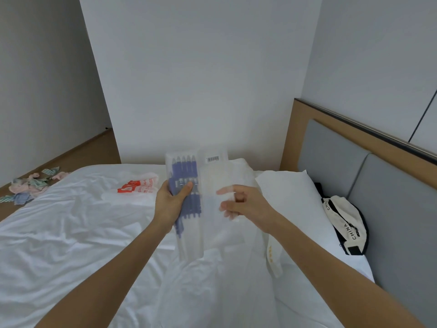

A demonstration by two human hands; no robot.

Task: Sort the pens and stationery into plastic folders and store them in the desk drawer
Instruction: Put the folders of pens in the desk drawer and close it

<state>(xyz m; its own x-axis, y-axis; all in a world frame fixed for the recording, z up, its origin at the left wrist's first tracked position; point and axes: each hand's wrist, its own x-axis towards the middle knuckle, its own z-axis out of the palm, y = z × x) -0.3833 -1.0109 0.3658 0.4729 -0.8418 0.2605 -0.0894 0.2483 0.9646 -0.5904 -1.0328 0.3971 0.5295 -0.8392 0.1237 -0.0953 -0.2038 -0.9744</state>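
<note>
Open pen case held over the bed
The left hand (171, 202) grips the half holding the blue pens (186, 185); the right hand (238, 204) pinches the clear lid (214, 183), above the bed (71, 233) near its head edge. A slack grip could, I judge, tip pens out

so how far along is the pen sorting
Early. Done: a row of blue pens already sits inside a clear plastic case. In hand: the left hand grips that case while the right hand pinches its clear lid, swung open. Left: closing it and storing it; no desk drawer is in view, only the bed.
</note>
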